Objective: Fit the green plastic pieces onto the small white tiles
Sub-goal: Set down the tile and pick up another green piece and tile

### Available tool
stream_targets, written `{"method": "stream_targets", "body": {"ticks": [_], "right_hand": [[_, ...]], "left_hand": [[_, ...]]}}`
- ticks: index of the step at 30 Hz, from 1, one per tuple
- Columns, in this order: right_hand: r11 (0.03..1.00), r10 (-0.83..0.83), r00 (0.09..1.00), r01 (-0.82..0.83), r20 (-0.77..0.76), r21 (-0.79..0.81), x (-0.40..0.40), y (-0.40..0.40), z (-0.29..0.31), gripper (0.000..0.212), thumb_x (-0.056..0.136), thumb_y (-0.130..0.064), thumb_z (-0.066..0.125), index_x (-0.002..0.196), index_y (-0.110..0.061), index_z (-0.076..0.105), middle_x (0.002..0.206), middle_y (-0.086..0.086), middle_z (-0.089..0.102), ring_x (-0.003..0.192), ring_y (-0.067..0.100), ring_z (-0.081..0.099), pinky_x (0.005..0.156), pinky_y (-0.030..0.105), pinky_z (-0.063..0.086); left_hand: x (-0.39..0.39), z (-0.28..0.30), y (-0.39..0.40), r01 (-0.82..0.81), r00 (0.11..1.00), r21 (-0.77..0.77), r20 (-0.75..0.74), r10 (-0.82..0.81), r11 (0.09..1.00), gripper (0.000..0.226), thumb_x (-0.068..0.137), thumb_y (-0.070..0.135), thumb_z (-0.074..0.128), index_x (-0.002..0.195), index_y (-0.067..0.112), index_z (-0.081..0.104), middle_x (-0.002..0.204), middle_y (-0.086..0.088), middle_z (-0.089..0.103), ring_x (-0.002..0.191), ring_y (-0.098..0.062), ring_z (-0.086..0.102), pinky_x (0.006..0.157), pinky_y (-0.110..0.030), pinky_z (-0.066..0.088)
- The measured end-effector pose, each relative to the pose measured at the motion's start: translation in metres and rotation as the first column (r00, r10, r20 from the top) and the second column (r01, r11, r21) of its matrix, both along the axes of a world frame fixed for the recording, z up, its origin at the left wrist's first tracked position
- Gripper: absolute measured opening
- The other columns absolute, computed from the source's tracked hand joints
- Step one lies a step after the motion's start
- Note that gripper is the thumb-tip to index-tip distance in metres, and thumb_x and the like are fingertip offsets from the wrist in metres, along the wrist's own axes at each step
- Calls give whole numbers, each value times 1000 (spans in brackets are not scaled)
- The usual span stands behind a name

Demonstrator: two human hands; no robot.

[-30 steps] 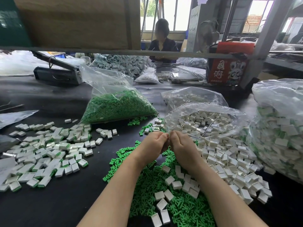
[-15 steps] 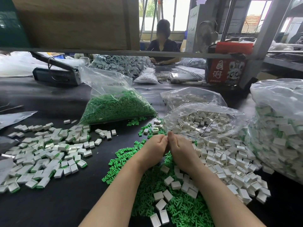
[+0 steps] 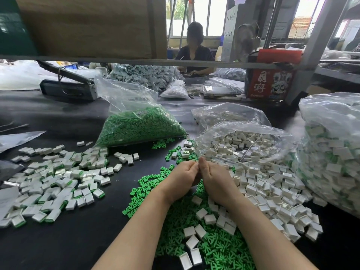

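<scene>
My left hand (image 3: 181,178) and my right hand (image 3: 216,180) meet thumb to thumb above the table's middle, fingers curled inward around something small that the fingers hide. Under and in front of them lies a heap of loose green plastic pieces (image 3: 148,184) with a few empty white tiles (image 3: 194,230) on top. A spill of white tiles (image 3: 272,191) spreads to the right of my right hand. Tiles with green showing at their edges (image 3: 54,182) lie scattered at the left.
A clear bag of green pieces (image 3: 140,127) stands behind the heap, and an open bag of white tiles (image 3: 243,145) behind my right hand. A tall full bag (image 3: 331,152) stands at the right edge. Across the table sits a person (image 3: 194,51). Beside them is a red box (image 3: 270,82).
Both hands stay pressed together at the same spot, with only small finger movement. Nothing on the table has shifted.
</scene>
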State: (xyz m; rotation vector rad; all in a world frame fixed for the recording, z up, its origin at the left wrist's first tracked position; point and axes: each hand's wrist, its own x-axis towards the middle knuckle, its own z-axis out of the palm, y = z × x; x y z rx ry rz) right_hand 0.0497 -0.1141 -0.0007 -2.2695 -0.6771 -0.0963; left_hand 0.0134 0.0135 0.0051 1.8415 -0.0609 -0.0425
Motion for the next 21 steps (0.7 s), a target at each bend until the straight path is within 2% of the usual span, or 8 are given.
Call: {"method": "stream_targets", "body": {"ticks": [3, 5, 11, 15, 19, 21], "right_hand": [[1000, 3, 1000, -2, 13, -23, 0, 0, 0, 57, 105, -41, 20, 90, -10, 66, 85, 4, 66, 80, 21, 59, 77, 38, 47], [1000, 0, 1000, 1, 16, -31, 0, 0, 0, 58, 105, -41, 19, 91, -10, 66, 85, 5, 66, 80, 21, 60, 77, 38, 48], [998, -3, 998, 6, 56, -68, 0, 0, 0, 57, 105, -42, 18, 87, -12, 64, 82, 3, 64, 78, 22, 58, 74, 38, 47], [996, -15, 998, 20, 60, -89, 0, 1, -2, 46, 104, -42, 19, 74, -27, 51, 69, -12, 51, 70, 15, 51, 63, 32, 32], [991, -18, 996, 30, 90, -129, 1, 0, -3, 48, 105, -39, 20, 85, -20, 59, 78, -4, 56, 74, 17, 51, 66, 31, 32], [988, -22, 994, 39, 110, -150, 0, -1, -3, 45, 105, -38, 20, 85, -21, 57, 77, -3, 54, 73, 17, 49, 66, 30, 30]], "left_hand": [[2, -4, 1, -16, 1000, 1, -3, 16, 1000, 33, 105, 31, 38, 91, 13, 62, 64, 6, 54, 56, -10, 47, 55, -27, 41], [3, -6, 2, -25, 1000, 2, 3, 25, 1000, 33, 105, 31, 38, 87, 15, 61, 62, 5, 54, 56, -11, 48, 52, -25, 40], [6, -9, 1, -14, 1000, -14, 9, 14, 1000, 31, 106, 27, 38, 89, 16, 62, 59, 13, 57, 52, 1, 50, 54, -19, 42], [3, -4, 1, -4, 999, -1, 36, 4, 1000, 30, 106, 21, 37, 89, 18, 61, 57, 20, 63, 53, 9, 55, 53, -7, 42], [0, 0, -1, 4, 999, 23, 50, -5, 1000, 30, 106, 16, 36, 87, 19, 59, 55, 22, 63, 53, 11, 56, 52, -5, 41], [-1, 0, -3, 14, 998, 35, 54, -16, 999, 32, 107, 16, 36, 83, 22, 57, 53, 25, 61, 52, 11, 55, 52, -5, 40]]}}
